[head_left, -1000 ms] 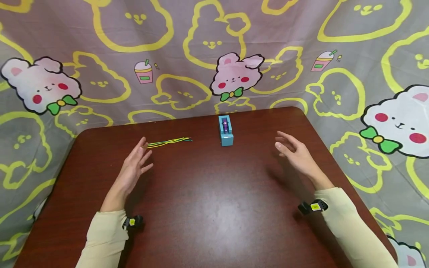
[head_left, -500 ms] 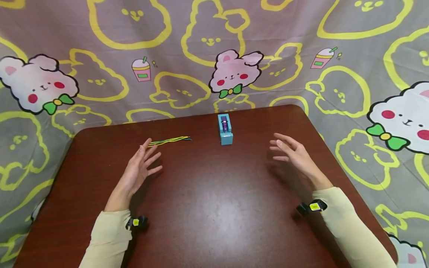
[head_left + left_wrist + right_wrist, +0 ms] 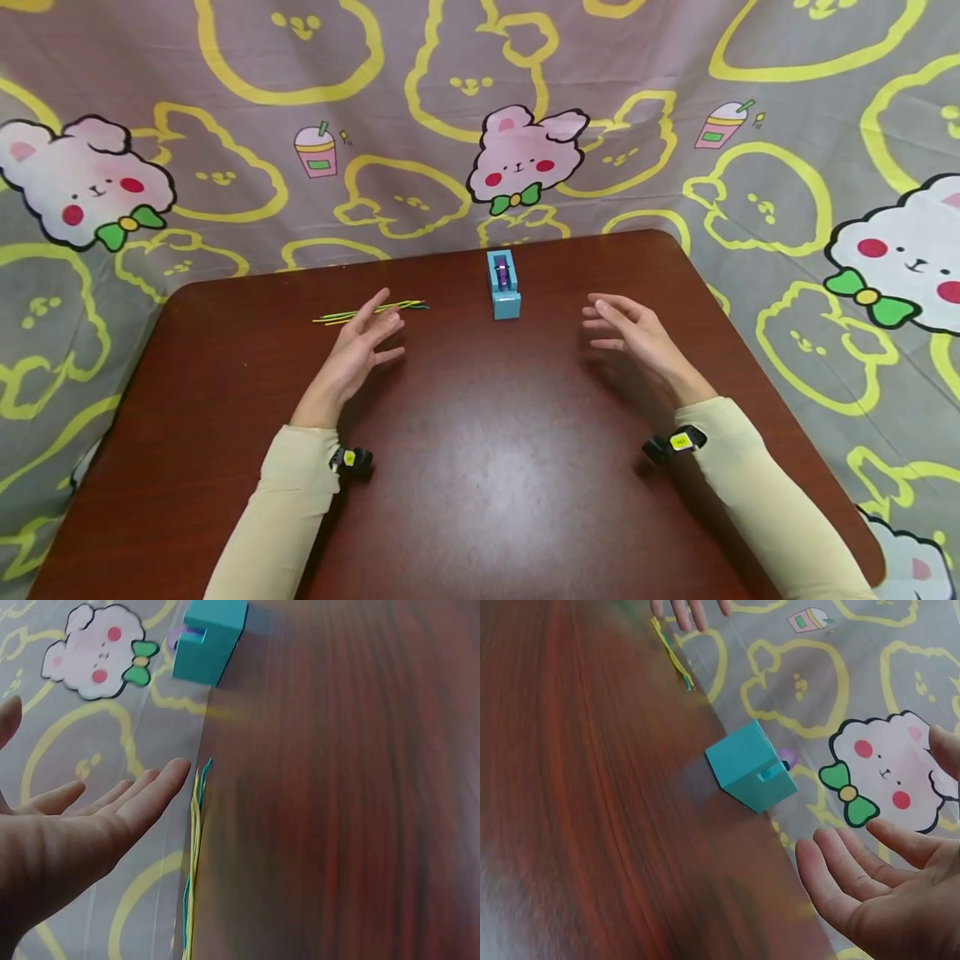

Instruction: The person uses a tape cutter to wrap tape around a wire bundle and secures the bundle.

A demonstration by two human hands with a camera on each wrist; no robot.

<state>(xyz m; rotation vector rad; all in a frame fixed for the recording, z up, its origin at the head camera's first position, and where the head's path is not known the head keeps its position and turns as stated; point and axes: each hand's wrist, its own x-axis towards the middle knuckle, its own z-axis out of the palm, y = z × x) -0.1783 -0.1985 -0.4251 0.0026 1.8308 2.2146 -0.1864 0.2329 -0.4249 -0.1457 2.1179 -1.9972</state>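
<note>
My left hand [image 3: 352, 360] hovers over the table with fingers spread and nothing in them. Just past its fingertips lies a thin bundle of yellow and green wires [image 3: 411, 305], partly covered by the fingers in the head view. A teal tape dispenser [image 3: 506, 306] with a purple core stands upright at the back middle. To the right of the dispenser my right hand [image 3: 637, 337] is held in the air, fingers loosely bent, holding nothing. The right wrist view shows the dispenser [image 3: 754, 766] beyond the right fingertips, with the wires [image 3: 673, 656] farther off.
The dark brown wooden table [image 3: 480, 467] reaches back to a grey curtain [image 3: 420, 83] printed with yellow outlines and white bears. A small camera is strapped on each wrist, over beige sleeves [image 3: 757, 492].
My left hand has moved right and forward, so it now overlaps the wires in the head view. The right hand has shifted slightly left, toward the tape dispenser. Dispenser and wires have stayed put.
</note>
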